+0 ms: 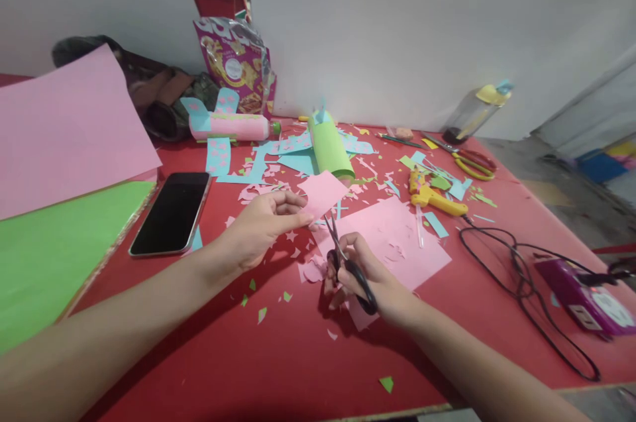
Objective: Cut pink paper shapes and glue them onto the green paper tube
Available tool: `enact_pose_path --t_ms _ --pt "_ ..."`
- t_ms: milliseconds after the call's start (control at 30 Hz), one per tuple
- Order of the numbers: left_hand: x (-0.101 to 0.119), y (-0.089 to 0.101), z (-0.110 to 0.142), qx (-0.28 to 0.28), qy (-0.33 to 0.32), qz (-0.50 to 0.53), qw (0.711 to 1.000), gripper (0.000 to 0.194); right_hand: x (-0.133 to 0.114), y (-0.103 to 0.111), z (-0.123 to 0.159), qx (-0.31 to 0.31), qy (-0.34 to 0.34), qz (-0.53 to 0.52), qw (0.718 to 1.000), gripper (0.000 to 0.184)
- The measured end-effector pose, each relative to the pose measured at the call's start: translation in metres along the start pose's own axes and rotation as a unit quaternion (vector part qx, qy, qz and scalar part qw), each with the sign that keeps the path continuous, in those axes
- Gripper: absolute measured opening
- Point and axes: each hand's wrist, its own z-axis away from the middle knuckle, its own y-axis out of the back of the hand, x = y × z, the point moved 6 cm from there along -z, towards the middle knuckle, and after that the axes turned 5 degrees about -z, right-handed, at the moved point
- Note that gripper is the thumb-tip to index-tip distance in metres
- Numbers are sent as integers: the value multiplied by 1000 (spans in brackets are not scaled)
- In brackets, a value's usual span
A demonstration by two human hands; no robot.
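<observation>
My left hand pinches a small piece of pink paper between thumb and fingers, above the red table. Held in my right hand is a pair of black-handled scissors, blades slightly apart and pointing up toward the lower edge of that piece. Beneath and right of the scissors lies a larger pink sheet with curled offcuts on it. Small pink and green scraps are scattered around both hands, one of them a pink star. Beyond the hands stand paper-covered tubes, a green one and a pink one.
A phone and large pink and green sheets lie left. To the right are a yellow glue gun with its cord, a purple power strip, red-and-yellow scissors and a bottle. A snack bag leans behind.
</observation>
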Motion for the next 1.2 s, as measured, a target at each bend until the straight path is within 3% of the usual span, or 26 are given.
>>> enact_pose_path --t_ms 200,433,1200 --pt "-2 -9 7 3 -9 23 1000 21 1 -1 0 23 0 24 999 43" --pt "-9 -19 13 -38 16 67 997 22 -1 -4 1 29 9 51 998 42" --pt "-14 -23 13 -44 24 101 994 24 3 -1 3 45 34 40 998 40"
